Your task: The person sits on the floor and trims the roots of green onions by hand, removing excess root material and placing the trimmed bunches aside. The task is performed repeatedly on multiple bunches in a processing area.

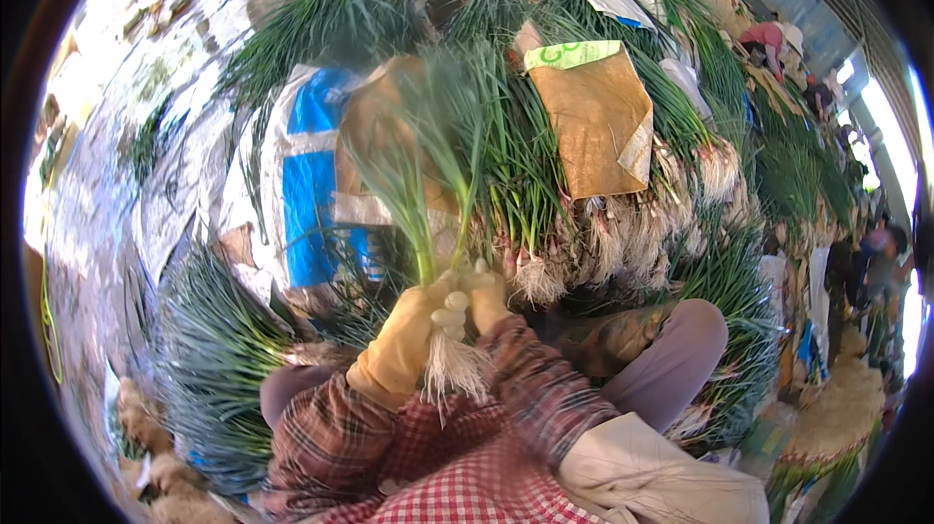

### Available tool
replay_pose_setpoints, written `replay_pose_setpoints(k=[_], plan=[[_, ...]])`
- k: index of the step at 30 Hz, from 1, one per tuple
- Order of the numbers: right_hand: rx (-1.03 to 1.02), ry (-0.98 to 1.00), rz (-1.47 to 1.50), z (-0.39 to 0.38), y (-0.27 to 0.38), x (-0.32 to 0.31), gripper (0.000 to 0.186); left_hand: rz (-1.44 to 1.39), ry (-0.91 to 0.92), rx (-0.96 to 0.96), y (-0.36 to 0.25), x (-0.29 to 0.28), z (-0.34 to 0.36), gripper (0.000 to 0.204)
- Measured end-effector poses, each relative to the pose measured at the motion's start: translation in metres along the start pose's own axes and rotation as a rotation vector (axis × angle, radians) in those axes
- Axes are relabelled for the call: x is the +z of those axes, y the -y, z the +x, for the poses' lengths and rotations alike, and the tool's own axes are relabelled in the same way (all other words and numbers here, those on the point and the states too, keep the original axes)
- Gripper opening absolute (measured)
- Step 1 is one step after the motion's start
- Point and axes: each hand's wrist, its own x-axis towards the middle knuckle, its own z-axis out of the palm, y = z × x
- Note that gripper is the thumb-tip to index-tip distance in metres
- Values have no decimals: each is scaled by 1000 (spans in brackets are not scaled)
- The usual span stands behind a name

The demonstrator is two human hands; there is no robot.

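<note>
In the head view, my left hand (404, 334) wears a yellow glove and is closed around a small bunch of green onions (420, 242), held upright with white bulbs and pale stringy roots (452, 363) hanging below the fingers. My right hand (482, 295), gloved too, is closed on the same onions just beside the left hand. Their leaves fan upward, partly blurred. Behind them lies a large pile of onion bunches (525, 232) with roots toward me, partly covered by a brown sheet (589, 125).
More onion heaps flank me at left (214, 359) and right (725, 329). A blue-and-white sack (306, 232) lies ahead. My bent knees (681, 359) sit either side. Co-workers (764, 42) are along the right and at the top, among further piles. A pale ground sheet (107, 222) spreads leftward.
</note>
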Motion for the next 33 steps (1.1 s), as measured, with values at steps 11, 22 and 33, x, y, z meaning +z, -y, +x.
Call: replay_pose_setpoints(k=[11,22,33], plan=[[-554,-34,-697,-80,183,-51,65,237,19,312,-36,25,-6,39],[-398,-7,-552,-47,228,-91,25,206,191,161,-20,-6,26,50],[-597,456,-91,-106,161,-78,33,204,161,78,-25,0,17,42]])
